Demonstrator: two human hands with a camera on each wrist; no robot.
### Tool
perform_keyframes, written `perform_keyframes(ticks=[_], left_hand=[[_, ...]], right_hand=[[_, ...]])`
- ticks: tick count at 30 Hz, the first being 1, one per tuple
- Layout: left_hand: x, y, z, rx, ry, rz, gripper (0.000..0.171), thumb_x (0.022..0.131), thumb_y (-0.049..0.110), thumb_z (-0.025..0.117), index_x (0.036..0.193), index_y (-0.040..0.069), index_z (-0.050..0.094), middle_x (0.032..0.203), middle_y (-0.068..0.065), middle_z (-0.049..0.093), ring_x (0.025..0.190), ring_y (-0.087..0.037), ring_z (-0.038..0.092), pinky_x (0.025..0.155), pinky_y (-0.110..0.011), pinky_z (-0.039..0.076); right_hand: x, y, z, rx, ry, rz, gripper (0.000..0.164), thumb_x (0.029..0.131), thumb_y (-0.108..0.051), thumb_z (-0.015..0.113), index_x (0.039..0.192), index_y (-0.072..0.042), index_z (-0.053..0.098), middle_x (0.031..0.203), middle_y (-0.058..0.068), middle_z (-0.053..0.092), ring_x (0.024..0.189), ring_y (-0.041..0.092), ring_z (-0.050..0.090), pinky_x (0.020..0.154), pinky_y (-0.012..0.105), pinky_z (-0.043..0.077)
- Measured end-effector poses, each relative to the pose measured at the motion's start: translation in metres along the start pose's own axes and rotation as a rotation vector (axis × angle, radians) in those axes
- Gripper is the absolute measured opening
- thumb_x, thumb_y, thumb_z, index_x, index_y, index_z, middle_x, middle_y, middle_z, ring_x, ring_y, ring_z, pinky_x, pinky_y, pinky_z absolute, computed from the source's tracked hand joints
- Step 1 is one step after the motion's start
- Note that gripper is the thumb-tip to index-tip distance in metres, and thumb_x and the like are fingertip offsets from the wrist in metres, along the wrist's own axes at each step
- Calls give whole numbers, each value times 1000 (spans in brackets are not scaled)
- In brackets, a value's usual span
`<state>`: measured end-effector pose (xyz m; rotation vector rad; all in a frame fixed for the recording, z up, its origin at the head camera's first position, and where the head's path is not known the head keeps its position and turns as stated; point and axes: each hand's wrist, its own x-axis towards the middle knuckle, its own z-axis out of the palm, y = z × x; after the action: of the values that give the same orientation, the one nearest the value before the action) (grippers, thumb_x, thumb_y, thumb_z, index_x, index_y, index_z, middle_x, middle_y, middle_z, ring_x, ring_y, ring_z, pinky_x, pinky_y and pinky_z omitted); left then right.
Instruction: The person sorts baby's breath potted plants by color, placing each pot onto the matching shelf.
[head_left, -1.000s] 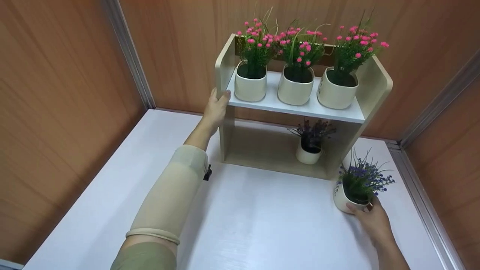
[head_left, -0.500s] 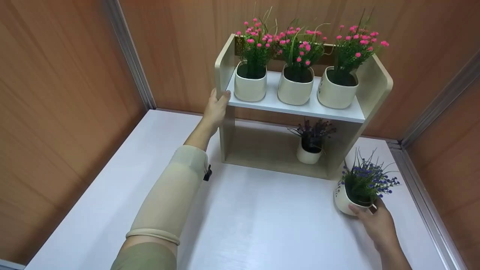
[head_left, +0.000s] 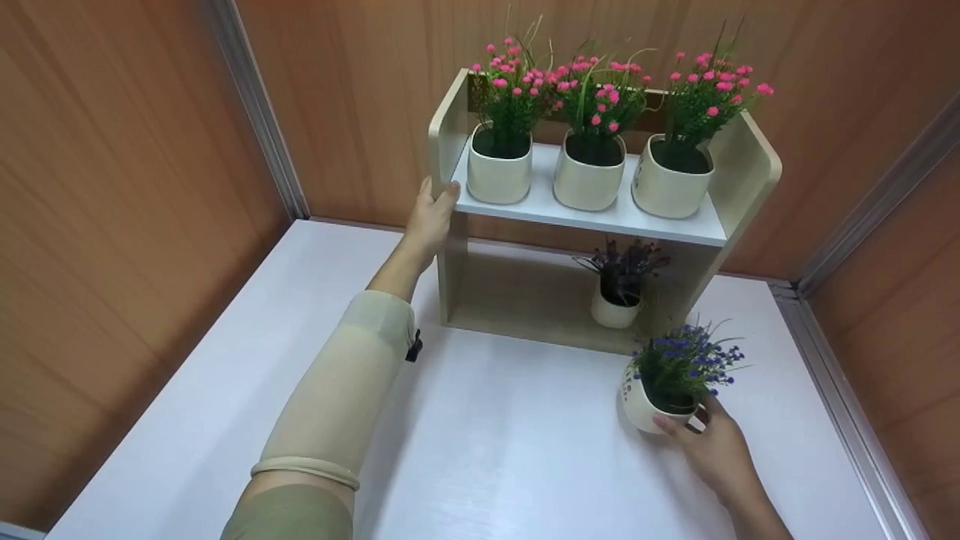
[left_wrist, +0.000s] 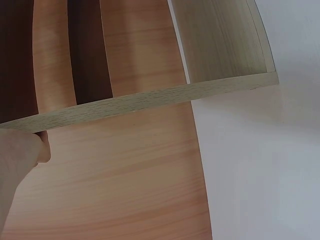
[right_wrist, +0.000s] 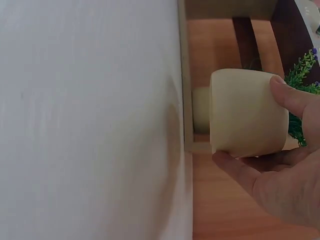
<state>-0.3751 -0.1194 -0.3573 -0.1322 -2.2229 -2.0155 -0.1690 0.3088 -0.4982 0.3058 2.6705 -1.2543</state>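
Note:
My right hand (head_left: 709, 442) grips a cream pot (head_left: 646, 409) with a blue-flowered plant (head_left: 686, 360), in front of the shelf's right end. In the right wrist view the thumb and fingers lie around the pot (right_wrist: 250, 112), whose base faces the camera. My left hand (head_left: 433, 217) holds the left side panel of a two-tier wooden shelf (head_left: 525, 296), thumb at the upper board's front corner. In the left wrist view that hand (left_wrist: 20, 150) is partly cut off, against the panel edge (left_wrist: 150, 100).
Three cream pots with pink flowers, left (head_left: 500, 176), middle (head_left: 590, 184) and right (head_left: 671, 187), stand on the upper board. A pot with dark flowers (head_left: 616, 307) stands on the lower level at right. Wooden walls (head_left: 112, 187) enclose the white table (head_left: 487, 450).
My right hand shifts slightly right, then carries the blue-flowered pot left, toward the front of the shelf. The left hand stays on the side panel.

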Motion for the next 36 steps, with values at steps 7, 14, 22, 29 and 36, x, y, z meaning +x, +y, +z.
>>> perform_keyframes(ticks=[7,14,22,29,36], left_hand=[[1,-1,1,-6,10,-12,62,106,42,45,158,16,24,163,-6,32,156,-24,22,130,-43,15],[0,0,-4,-20,1,-11,69,106,44,45,161,14,16,168,-7,21,159,-25,13,131,-43,11],[-1,1,-4,-20,-10,4,62,106,43,44,158,16,22,164,-5,28,158,-24,17,130,-44,13],[1,1,-1,-13,-7,-5,62,107,40,43,159,15,20,165,-6,28,158,-24,18,130,-44,14],[2,-2,-1,-27,6,0,61,107,38,45,159,13,22,165,-8,29,158,-24,19,130,-42,13]], right_hand=[[1,-22,29,26,-56,-55,120,79,-61,78,159,2,15,163,31,20,148,49,29,110,45,47],[14,-50,68,51,-89,-166,107,80,-55,79,157,-4,26,162,24,30,148,43,34,110,43,48],[32,-86,100,108,-109,-286,92,86,-47,77,155,-9,31,161,17,37,150,37,35,113,47,46],[66,-107,125,80,-15,-334,81,86,-38,80,150,-8,41,154,18,46,146,38,42,113,51,45],[96,-118,143,64,11,-331,81,88,-37,79,152,-8,38,154,17,48,146,36,41,120,54,35]])
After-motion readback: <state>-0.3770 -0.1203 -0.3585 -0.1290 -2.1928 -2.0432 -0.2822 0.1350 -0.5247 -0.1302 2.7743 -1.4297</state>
